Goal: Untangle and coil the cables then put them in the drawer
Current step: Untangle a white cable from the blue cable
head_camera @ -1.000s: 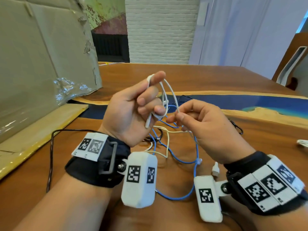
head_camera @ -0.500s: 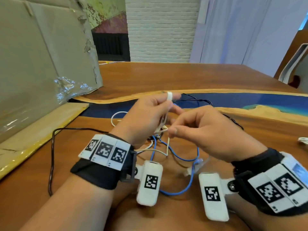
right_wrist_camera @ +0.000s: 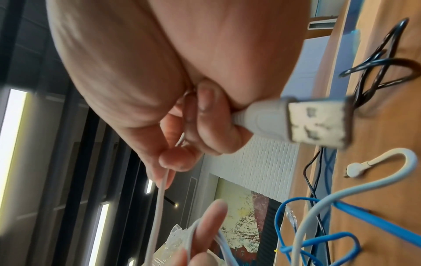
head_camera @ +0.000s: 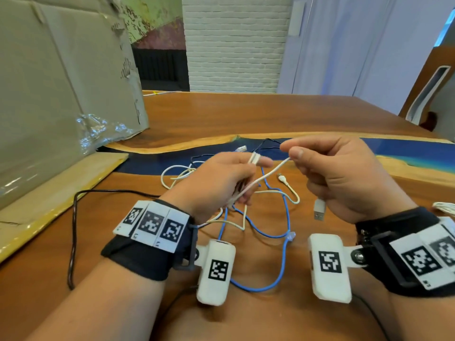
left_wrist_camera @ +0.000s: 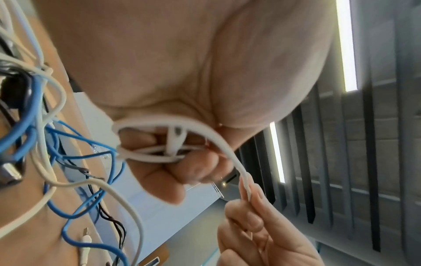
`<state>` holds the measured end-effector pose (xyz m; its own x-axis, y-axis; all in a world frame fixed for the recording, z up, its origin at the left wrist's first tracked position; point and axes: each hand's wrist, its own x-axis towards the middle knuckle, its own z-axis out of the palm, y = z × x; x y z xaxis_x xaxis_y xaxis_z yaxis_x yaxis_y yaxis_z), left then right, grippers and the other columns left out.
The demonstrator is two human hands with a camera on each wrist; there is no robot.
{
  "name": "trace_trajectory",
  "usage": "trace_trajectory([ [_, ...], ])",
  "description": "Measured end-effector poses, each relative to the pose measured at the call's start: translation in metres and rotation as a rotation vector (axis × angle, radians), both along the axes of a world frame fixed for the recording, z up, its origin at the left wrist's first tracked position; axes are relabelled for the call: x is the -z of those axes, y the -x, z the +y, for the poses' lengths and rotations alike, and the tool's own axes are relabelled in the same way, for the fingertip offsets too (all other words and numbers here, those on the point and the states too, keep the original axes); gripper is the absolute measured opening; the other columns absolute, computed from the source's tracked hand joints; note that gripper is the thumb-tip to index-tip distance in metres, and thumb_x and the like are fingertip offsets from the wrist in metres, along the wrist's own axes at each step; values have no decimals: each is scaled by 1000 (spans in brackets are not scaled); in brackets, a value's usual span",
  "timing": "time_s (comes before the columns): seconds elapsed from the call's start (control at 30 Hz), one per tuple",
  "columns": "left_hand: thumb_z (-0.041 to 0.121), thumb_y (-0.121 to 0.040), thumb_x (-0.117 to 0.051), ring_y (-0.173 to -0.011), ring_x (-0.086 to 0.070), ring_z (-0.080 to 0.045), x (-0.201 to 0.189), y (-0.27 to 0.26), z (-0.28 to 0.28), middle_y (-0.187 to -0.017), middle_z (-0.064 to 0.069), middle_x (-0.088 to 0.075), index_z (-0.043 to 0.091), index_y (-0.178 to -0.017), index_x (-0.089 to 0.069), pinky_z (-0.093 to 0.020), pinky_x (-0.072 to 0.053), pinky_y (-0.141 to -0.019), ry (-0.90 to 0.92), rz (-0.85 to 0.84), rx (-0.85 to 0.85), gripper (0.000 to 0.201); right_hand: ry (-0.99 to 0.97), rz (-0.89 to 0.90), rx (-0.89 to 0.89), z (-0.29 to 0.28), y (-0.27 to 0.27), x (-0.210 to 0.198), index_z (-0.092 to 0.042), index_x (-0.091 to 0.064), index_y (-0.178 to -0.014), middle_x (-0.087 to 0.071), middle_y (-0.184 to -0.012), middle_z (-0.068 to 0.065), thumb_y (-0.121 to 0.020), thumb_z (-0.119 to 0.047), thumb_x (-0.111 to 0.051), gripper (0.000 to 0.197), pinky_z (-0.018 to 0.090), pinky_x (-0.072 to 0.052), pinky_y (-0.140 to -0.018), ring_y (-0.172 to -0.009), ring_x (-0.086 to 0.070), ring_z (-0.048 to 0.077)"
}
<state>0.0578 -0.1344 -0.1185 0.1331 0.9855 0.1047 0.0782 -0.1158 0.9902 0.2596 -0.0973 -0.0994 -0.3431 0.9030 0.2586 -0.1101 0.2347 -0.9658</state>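
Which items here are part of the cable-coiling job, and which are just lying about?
In the job: white cable held by left hand and right hand; blue cable; black cable; cream cable.

Lying about: cardboard box, chair.

Hidden and cut-off cable parts
Left hand (head_camera: 216, 183) hides the white cable's (head_camera: 261, 179) coils; the table's (head_camera: 246, 114) right edge cuts another cable (head_camera: 444, 207).

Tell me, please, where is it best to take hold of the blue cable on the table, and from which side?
Probably at the clear plug on the blue cable, coming from the right with the right hand. That end lies free on the table, away from the crossings with the cream cable near the left hand, so it should draw out with little snagging.
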Motion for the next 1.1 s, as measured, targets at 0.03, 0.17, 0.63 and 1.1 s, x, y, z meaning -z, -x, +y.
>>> trace_trajectory([
  [0.03, 6, -108, -37, -54, -46, -19, 0, 1, 3, -61, -5, -52, 4, -126, -63, -31, -42, -58, -20, -53, -54, 32, 4, 13, -5, -1, -1, -2, -16, -82, -86, -41, -57, 4, -79, -18, -71, 14, 15, -19, -37, -44, -23, 9],
  [0.17, 1, -107, -40, -64, -65, -16, -3, 8, 13, -71, -2, -67, 5, -124, -60, -32, -53, -76, -108, -351, -281, 27, 11, -71, -80, -5, -5, -5, -12, -81, -100, -34, -54, -1, -78, -19, -72, 25, 16, -14, -39, -44, -20, 9],
  [0.63, 9, -107, -39, -51, -51, -7, -17, 18, 5, -75, 1, -61, 4, -126, -62, -20, -48, -51, -76, -760, -218, 30, -239, -736, -62, -14, 12, 2, -40, -66, -117, -77, -87, -12, -98, -31, -65, 21, 18, -51, -61, -63, -66, 4],
  [1.1, 3, -90, -44, -58, -45, -17, -17, 3, -12, -66, -3, -47, 5, -101, -62, -26, -47, -63, -98, -459, 232, 21, -95, 42, -6, -9, 23, 8, -11, -76, -111, -34, -59, 3, -105, -12, -52, 25, 27, -36, -40, -44, -29, 14],
])
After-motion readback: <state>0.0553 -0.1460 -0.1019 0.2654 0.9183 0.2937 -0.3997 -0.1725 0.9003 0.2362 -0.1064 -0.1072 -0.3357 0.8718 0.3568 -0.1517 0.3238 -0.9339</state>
